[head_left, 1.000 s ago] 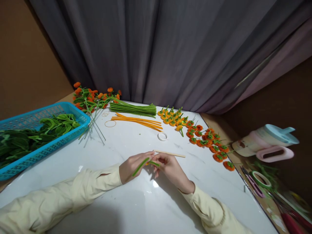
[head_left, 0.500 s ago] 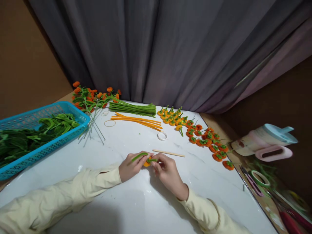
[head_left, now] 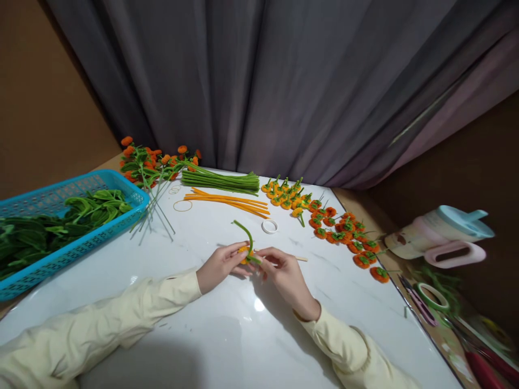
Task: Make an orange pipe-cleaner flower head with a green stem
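Near the middle of the white table, my left hand (head_left: 221, 266) holds a small yellow-orange flower (head_left: 244, 255) between thumb and fingers. My right hand (head_left: 283, 273) pinches the green stem piece (head_left: 254, 259) at the flower's right side. A longer green strip (head_left: 248, 233) curves up and away from the flower, its far end free. Behind my right fingers lies a thin wooden stick (head_left: 300, 259), partly hidden. A white ring (head_left: 270, 226) rests beyond the hands.
A blue basket (head_left: 140, 200) of green leaves stands left. Green stems (head_left: 221, 180), orange strips (head_left: 227, 200) and orange flowers (head_left: 127, 141) lie at the back. Yellow flowers (head_left: 286, 204) and orange flowers (head_left: 361, 260) line the right, near a cup (head_left: 438, 235), green tape (head_left: 432, 297) and scissors (head_left: 419, 302).
The green strip, which lay across my left hand, now arcs up beyond the flower. The flower has tilted and moved slightly away, and my left fingers are spread more around it.
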The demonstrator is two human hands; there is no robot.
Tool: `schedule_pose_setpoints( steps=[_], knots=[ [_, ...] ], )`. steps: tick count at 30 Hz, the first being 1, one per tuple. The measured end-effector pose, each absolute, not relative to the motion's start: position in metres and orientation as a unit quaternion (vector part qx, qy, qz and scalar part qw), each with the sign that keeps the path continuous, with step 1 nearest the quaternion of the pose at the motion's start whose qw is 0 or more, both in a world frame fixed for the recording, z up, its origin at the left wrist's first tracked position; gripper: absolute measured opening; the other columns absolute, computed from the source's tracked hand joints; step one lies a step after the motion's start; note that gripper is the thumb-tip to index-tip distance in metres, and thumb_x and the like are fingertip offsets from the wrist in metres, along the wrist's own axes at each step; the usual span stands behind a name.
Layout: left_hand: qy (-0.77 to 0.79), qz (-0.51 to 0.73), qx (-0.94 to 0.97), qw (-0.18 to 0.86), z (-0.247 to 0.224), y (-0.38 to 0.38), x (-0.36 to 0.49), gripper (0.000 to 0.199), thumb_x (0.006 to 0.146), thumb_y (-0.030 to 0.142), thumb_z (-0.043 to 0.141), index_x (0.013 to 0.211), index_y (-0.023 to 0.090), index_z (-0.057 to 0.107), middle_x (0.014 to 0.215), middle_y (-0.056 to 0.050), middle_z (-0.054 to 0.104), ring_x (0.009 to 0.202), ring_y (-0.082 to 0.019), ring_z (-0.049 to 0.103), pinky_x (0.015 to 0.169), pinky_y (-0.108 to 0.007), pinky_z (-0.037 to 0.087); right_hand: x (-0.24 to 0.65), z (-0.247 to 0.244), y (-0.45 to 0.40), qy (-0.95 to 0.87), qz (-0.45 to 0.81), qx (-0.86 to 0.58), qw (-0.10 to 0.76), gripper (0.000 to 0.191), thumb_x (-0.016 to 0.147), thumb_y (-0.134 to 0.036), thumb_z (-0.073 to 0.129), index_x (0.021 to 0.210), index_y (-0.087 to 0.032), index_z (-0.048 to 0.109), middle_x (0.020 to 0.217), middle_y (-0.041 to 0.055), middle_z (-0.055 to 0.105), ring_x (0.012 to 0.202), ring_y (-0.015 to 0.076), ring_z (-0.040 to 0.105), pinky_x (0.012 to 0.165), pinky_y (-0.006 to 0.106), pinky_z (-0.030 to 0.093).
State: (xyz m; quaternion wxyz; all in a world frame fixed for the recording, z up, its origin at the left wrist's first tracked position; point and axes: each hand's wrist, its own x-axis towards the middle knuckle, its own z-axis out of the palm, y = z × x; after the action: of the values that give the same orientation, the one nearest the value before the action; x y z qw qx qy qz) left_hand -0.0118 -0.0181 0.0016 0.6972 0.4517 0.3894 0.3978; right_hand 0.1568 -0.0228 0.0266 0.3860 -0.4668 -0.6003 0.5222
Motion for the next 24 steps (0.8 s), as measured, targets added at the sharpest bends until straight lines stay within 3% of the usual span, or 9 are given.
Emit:
schedule_pose_setpoints(
  steps=[2,4,7,13,18,24],
  knots=[
    [0.377,0.385,0.443,0.717,0.0,-0.016,-0.013,0.061,0.072,0.046,0.064,0.118,0.008,0.052,0.09,-0.012,0.065,0.067,-0.017,0.064,0.063,-0.033,0.056,0.163,0.029,-0.017,-0.697,0.388,-0.433,0.419,0.017,0.085,-0.028,0.052,0.092,-0.017,0.063,0.093,0.009,0.063,0.077,0.0182,0.058,0.061,0.029,0.049],
    [0.357,0.354,0.447,0.74,-0.001,-0.015,-0.014,0.057,0.072,0.046,0.064,0.112,0.007,0.055,0.083,-0.012,0.066,0.059,-0.017,0.063,0.055,-0.03,0.054,0.17,0.031,-0.013,-0.791,0.264,-0.362,0.416,0.02,0.088,-0.018,0.046,0.102,-0.02,0.061,0.109,0.0086,0.06,0.1,0.0206,0.052,0.08,0.035,0.045],
    [0.341,0.328,0.448,0.759,-0.001,-0.014,-0.014,0.051,0.073,0.045,0.063,0.106,0.008,0.057,0.078,-0.012,0.065,0.053,-0.015,0.061,0.048,-0.028,0.053,0.176,0.035,-0.009,-0.877,0.144,-0.296,0.351,0.026,0.087,-0.009,0.045,0.107,-0.021,0.057,0.106,0.006,0.062,0.111,0.0229,0.043,0.09,0.042,0.033],
    [0.349,0.348,0.43,0.756,0.004,-0.013,-0.014,0.042,0.074,0.041,0.063,0.101,0.011,0.056,0.077,-0.008,0.064,0.055,-0.015,0.061,0.049,-0.028,0.053,0.177,0.039,-0.01,-0.918,0.052,-0.286,0.268,0.023,0.085,-0.005,0.045,0.101,-0.017,0.056,0.09,0.006,0.062,0.1,0.0239,0.046,0.086,0.042,0.029],
    [0.299,0.343,0.437,0.776,0.009,-0.015,-0.016,0.044,0.07,0.031,0.069,0.107,0.012,0.054,0.082,-0.008,0.063,0.068,-0.018,0.063,0.06,-0.032,0.055,0.177,0.039,-0.011,-0.924,0.088,-0.269,0.259,0.021,0.084,-0.002,0.038,0.092,-0.013,0.055,0.082,0.0073,0.057,0.077,0.0179,0.048,0.072,0.033,0.037],
    [0.303,0.347,0.479,0.747,0.013,-0.018,-0.016,0.048,0.074,0.034,0.065,0.114,0.012,0.048,0.08,-0.009,0.065,0.068,-0.022,0.066,0.058,-0.033,0.055,0.176,0.04,-0.015,-0.901,0.169,-0.29,0.276,0.018,0.087,-0.006,0.036,0.087,-0.015,0.051,0.081,0.007,0.055,0.072,0.0167,0.049,0.063,0.027,0.04]
  ],
)
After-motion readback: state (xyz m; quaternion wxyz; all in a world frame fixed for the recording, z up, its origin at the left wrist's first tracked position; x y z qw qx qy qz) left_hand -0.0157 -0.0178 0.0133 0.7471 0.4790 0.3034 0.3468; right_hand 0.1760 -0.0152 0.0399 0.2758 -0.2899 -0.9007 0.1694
